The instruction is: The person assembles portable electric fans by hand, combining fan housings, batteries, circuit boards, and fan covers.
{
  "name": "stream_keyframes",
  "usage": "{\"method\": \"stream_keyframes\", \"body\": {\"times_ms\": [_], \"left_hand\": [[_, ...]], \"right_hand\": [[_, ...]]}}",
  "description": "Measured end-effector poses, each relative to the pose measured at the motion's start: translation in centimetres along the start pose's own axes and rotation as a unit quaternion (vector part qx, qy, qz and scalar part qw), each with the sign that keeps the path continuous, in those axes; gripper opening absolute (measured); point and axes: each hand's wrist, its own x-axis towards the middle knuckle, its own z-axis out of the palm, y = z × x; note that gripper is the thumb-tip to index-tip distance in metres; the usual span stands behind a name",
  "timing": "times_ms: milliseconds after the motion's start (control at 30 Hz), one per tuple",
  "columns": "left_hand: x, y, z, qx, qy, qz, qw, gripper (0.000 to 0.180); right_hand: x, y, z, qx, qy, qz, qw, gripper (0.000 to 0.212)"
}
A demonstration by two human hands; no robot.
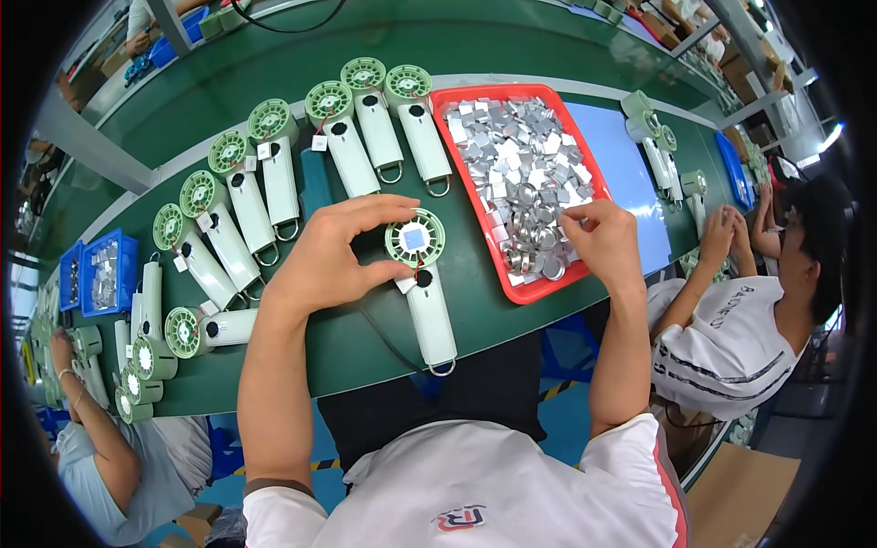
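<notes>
My left hand [331, 258] curves its thumb and fingers around the round green head of a handheld fan [429, 315]. The fan lies on the green table with its pale handle pointing toward me and a metal loop at its end. A bluish square [414, 239] sits in the middle of the fan head, and a white connector on red wire hangs beside it. My right hand [605, 243] is over the right side of a red tray [501, 265], fingertips pinched together. Whatever is between them is hidden. Silver discs [539, 228] and small silver and white squares [512, 137] fill the tray.
Several more handheld fans [352, 155] lie in an arc left and behind. Blue bins [110, 272] stand far left. A pale blue sheet [626, 173] lies right of the tray. Co-workers sit on both sides, one in a white shirt [731, 347] at the right.
</notes>
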Motion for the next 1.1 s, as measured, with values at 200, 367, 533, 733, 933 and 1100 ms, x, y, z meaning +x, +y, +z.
{"method": "stream_keyframes", "body": {"times_ms": [200, 367, 533, 733, 933, 1100], "left_hand": [[0.0, 0.8, 0.0, -0.031, -0.014, -0.055, 0.998, 0.071], [-0.1, -0.1, 0.5, -0.034, 0.003, -0.029, 0.999, 0.076], [-0.1, -0.1, 0.5, -0.032, -0.003, -0.023, 0.999, 0.080], [-0.1, 0.0, 0.5, -0.034, -0.005, -0.025, 0.999, 0.081], [-0.1, -0.2, 0.6, -0.027, -0.003, -0.015, 1.000, 0.080], [-0.1, -0.4, 0.6, -0.024, -0.001, -0.006, 1.000, 0.079]], "right_hand": [[-0.3, -0.2, -1.1, -0.014, 0.026, 0.010, 1.000, 0.017], [0.0, -4.1, -2.3, 0.099, 0.046, -0.145, 0.983, 0.020], [1.3, -8.7, 0.7, 0.227, -0.037, -0.274, 0.934, 0.025], [2.7, -10.9, 4.3, 0.241, -0.055, -0.388, 0.888, 0.025], [2.9, -11.1, 5.1, 0.245, -0.094, -0.373, 0.890, 0.023], [2.9, -11.0, 5.3, 0.236, -0.104, -0.372, 0.892, 0.023]]}}
